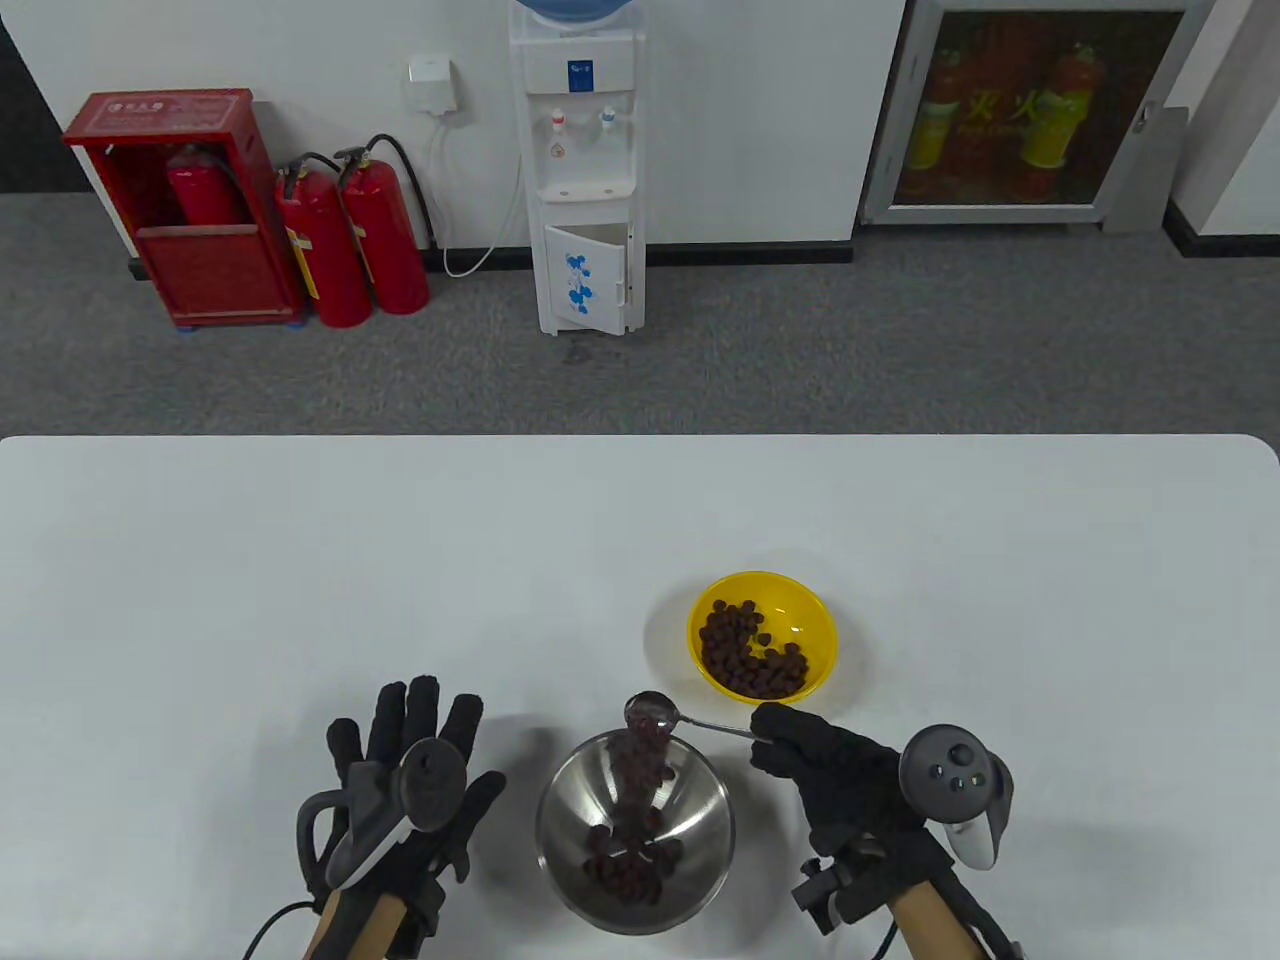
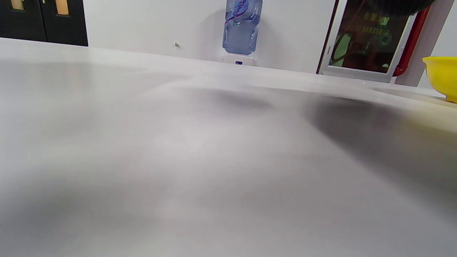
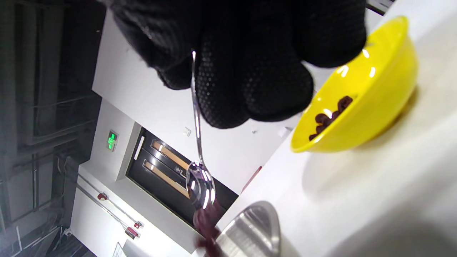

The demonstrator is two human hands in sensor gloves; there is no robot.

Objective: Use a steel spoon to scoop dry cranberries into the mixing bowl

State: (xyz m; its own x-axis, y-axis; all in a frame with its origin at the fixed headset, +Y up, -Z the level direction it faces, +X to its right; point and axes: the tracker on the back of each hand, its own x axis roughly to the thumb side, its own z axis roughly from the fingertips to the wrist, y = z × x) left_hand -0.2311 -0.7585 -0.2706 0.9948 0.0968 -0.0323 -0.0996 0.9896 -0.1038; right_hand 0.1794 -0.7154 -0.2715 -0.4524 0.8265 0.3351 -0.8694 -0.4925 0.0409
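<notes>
My right hand (image 1: 790, 735) grips the handle of the steel spoon (image 1: 655, 711), held tilted over the far rim of the steel mixing bowl (image 1: 700, 800). Dry cranberries (image 1: 640, 775) are falling from the spoon into the bowl, where a pile (image 1: 625, 865) lies. In the right wrist view the spoon (image 3: 201, 185) hangs from my gloved fingers (image 3: 250, 71) with cranberries (image 3: 207, 221) dropping toward the bowl rim (image 3: 253, 228). The yellow bowl (image 1: 810, 610) holding cranberries (image 1: 750, 655) stands behind my right hand. My left hand (image 1: 410, 750) rests flat on the table left of the steel bowl, fingers spread, empty.
The white table (image 1: 300, 560) extends far to the back and left. The left wrist view shows the tabletop (image 2: 178, 160) and the yellow bowl's edge (image 2: 442, 76) at far right. A water dispenser (image 1: 585, 170) and fire extinguishers (image 1: 350, 240) stand beyond the table.
</notes>
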